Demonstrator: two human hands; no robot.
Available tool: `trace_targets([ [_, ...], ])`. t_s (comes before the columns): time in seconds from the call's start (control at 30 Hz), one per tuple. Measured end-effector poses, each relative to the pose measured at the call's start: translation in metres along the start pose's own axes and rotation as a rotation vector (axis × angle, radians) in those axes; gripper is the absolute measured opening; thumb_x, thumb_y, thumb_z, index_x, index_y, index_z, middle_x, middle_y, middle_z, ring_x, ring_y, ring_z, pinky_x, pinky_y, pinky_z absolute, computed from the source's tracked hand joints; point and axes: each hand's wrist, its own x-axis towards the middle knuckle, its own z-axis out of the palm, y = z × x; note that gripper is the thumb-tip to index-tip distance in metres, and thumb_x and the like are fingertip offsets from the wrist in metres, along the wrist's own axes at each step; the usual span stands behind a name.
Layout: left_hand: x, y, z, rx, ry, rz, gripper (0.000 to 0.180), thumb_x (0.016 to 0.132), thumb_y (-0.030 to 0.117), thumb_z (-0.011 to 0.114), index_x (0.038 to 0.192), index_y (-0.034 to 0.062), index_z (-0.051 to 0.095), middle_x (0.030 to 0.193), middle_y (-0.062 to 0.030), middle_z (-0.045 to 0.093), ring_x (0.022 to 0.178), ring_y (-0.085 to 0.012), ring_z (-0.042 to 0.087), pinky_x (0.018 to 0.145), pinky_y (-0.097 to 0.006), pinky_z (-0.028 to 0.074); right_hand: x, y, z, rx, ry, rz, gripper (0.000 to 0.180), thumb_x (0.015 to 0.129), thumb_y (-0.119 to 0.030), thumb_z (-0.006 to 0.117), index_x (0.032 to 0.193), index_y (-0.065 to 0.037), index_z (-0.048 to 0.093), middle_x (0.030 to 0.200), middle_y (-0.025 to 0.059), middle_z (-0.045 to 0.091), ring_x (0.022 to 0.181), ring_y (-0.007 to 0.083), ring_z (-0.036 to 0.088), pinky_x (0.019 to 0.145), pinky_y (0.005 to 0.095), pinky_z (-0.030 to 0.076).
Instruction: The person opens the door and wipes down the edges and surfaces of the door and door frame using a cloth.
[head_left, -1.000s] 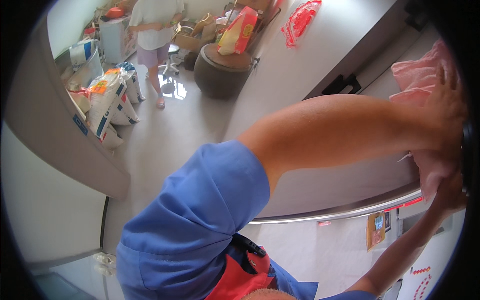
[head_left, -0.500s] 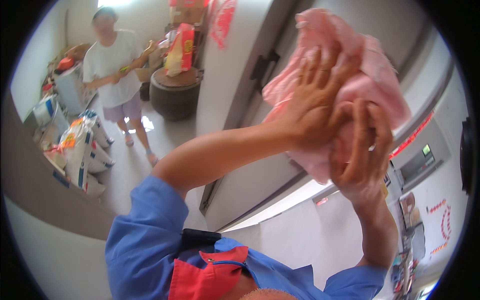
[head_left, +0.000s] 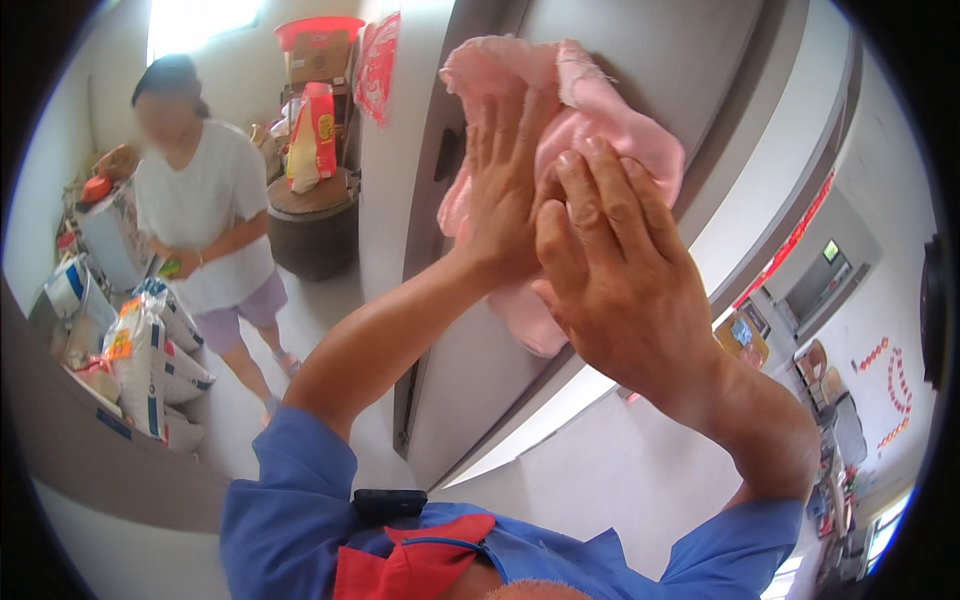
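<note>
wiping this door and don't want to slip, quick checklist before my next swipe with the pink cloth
1. Left hand flat on the crumpled pink terry cloth: ok.
2. Right hand on the cloth too: ok, its fingers overlap it.
3. Cloth against the tall grey panel door: ok.
4. Cloth spread out: not ok, it is bunched.
5. Person in white shirt away from the door: ok.
6. Dirt left on door: cannot tell.

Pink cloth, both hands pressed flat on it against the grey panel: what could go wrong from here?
1. The pink cloth is pinned by open palms, not a closed grip; if the left hand or right hand eases off, it may slide down the grey panel.
2. The cloth is bunched, so some of it may not touch the panel.
3. A person in a white shirt stands close behind; stepping back might cause a bump.
</note>
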Motion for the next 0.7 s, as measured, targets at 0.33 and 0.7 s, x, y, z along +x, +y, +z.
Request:
trace_targets([
  [0.33,0.057,-0.07,0.005,-0.406,-0.011,-0.003,0.068,0.097,0.021,0.051,0.159,0.0071,0.029,0.164,-0.0269,0.028,0.154,-0.0451,0.02,0.125,-0.053,0.02,0.082,0.003,-0.009,-0.29,-0.597,-0.04,0.068,0.099,-0.049,0.056,0.137,0.008,0.06,0.147,0.03,0.053,0.145,0.0438,0.042,0.124,0.0514,0.025],
  [0.7,0.278,-0.033,-0.029,-0.45,0.025,0.054,0.07,0.105,0.039,0.052,0.162,0.0068,0.024,0.159,-0.0208,0.041,0.144,-0.041,0.041,0.118,-0.048,0.035,0.172,0.15,-0.04,-0.173,-0.185,0.182,0.033,0.09,-0.028,0.065,0.103,0.0,0.076,0.118,0.019,0.069,0.12,0.0349,0.061,0.11,0.0438,0.043],
])
